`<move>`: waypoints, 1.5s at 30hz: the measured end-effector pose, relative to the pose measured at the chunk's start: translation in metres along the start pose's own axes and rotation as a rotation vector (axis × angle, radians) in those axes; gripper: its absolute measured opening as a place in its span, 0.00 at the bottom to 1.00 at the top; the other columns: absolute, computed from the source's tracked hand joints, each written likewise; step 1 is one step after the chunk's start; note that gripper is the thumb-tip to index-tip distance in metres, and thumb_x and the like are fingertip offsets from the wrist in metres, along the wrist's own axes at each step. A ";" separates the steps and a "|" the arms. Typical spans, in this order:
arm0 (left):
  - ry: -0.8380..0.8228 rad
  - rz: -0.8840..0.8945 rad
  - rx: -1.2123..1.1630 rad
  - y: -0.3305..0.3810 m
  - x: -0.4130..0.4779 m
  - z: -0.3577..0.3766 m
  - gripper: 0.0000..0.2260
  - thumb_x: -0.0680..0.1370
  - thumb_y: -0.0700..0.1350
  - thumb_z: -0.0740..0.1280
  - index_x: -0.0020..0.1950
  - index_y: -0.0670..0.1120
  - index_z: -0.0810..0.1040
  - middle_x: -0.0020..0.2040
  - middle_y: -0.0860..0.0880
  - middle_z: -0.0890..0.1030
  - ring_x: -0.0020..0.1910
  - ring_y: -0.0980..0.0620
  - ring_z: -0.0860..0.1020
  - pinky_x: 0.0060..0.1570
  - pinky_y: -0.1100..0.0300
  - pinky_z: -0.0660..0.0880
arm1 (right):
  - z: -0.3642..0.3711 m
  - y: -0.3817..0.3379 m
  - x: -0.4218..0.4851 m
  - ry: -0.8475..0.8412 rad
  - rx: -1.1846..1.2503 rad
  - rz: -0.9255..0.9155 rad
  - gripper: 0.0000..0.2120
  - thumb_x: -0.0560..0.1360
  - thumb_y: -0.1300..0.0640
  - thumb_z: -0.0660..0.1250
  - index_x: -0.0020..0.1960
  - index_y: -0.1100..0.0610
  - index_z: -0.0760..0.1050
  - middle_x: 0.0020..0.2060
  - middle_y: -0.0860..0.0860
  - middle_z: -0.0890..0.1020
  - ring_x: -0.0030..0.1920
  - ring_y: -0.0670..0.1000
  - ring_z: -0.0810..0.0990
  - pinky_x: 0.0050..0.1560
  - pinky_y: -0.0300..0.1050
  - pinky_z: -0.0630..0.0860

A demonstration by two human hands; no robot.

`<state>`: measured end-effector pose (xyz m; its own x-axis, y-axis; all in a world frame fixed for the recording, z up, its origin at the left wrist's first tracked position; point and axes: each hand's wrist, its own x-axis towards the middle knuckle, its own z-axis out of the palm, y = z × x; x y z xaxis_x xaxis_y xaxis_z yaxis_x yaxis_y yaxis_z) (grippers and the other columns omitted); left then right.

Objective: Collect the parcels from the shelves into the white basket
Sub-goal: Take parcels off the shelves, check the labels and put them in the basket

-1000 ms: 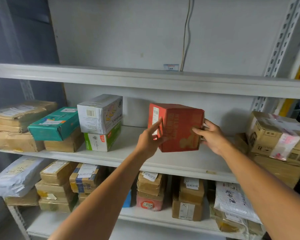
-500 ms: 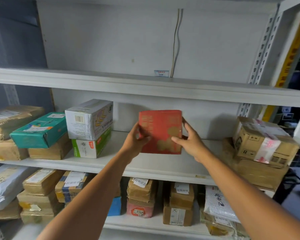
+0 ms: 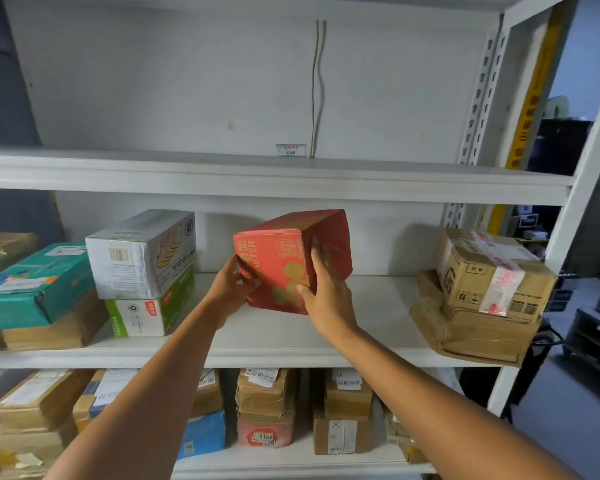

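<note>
Left hand (image 3: 232, 289), right hand (image 3: 323, 299) grip tilted red box (image 3: 278, 271); middle shelf (image 3: 378, 306) holds white box (image 3: 139, 254), brown boxes (image 3: 482, 292).

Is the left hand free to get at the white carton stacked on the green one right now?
Probably not yet: the left hand and right hand both hold the red box. Nothing stands between it and the white carton, so it likely reaches once freed.

Middle shelf (image 3: 378, 306) open at centre; white box (image 3: 136, 258) left, brown parcels (image 3: 482, 289) right.

Dim, flat indoor light; soft focus; wide-angle edge bending.
</note>
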<state>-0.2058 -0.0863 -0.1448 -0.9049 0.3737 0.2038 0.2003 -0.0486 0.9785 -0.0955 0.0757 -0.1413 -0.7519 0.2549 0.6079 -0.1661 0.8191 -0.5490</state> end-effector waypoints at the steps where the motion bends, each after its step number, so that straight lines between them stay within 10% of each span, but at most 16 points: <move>1: -0.002 -0.003 -0.005 -0.001 0.001 0.001 0.21 0.76 0.31 0.66 0.63 0.51 0.69 0.55 0.41 0.77 0.50 0.45 0.77 0.42 0.54 0.76 | 0.000 0.001 0.001 -0.003 -0.009 -0.003 0.40 0.77 0.57 0.68 0.79 0.45 0.45 0.78 0.50 0.54 0.73 0.55 0.66 0.70 0.54 0.67; 7: -0.002 0.040 0.023 -0.004 0.007 0.033 0.24 0.73 0.34 0.72 0.62 0.49 0.66 0.54 0.42 0.78 0.53 0.44 0.78 0.34 0.58 0.77 | -0.030 0.045 0.013 -0.065 0.258 0.232 0.41 0.73 0.62 0.71 0.78 0.48 0.53 0.69 0.49 0.71 0.64 0.47 0.75 0.62 0.47 0.75; 13: -0.073 0.101 0.093 -0.038 0.013 0.103 0.28 0.70 0.37 0.75 0.65 0.48 0.67 0.57 0.45 0.80 0.57 0.46 0.79 0.53 0.43 0.78 | -0.056 0.111 -0.004 -0.031 0.325 0.408 0.36 0.71 0.61 0.74 0.74 0.48 0.62 0.57 0.40 0.76 0.57 0.36 0.73 0.40 0.27 0.74; 19: -0.208 0.132 0.235 -0.061 0.030 0.145 0.26 0.72 0.41 0.74 0.68 0.51 0.71 0.55 0.54 0.80 0.54 0.53 0.79 0.42 0.68 0.76 | -0.067 0.150 -0.012 0.060 0.158 0.535 0.27 0.70 0.60 0.75 0.66 0.51 0.70 0.54 0.46 0.81 0.56 0.49 0.79 0.55 0.46 0.77; 27: -0.299 0.058 0.328 -0.074 0.034 0.170 0.31 0.76 0.38 0.68 0.76 0.52 0.61 0.66 0.48 0.75 0.62 0.45 0.75 0.60 0.47 0.75 | -0.086 0.167 -0.016 0.026 0.077 0.676 0.26 0.70 0.63 0.75 0.64 0.56 0.70 0.57 0.53 0.80 0.59 0.54 0.78 0.62 0.54 0.75; 37: -0.324 0.031 0.728 -0.056 -0.004 0.150 0.26 0.78 0.52 0.65 0.75 0.52 0.63 0.64 0.45 0.77 0.58 0.48 0.77 0.38 0.67 0.72 | -0.122 0.148 -0.052 -0.294 -0.161 0.674 0.31 0.75 0.51 0.70 0.74 0.56 0.63 0.64 0.57 0.77 0.61 0.55 0.77 0.62 0.51 0.74; 45: -0.223 -0.067 1.161 -0.015 -0.093 0.062 0.23 0.78 0.55 0.63 0.73 0.54 0.66 0.65 0.47 0.76 0.61 0.45 0.75 0.62 0.53 0.72 | -0.123 0.100 -0.075 -0.519 -0.246 0.462 0.27 0.75 0.46 0.69 0.70 0.54 0.69 0.64 0.53 0.76 0.59 0.53 0.76 0.60 0.49 0.74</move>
<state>-0.1017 -0.0631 -0.1808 -0.8641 0.5024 0.0308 0.4801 0.8044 0.3499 0.0226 0.2013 -0.1710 -0.9259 0.3760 -0.0373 0.3428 0.7943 -0.5015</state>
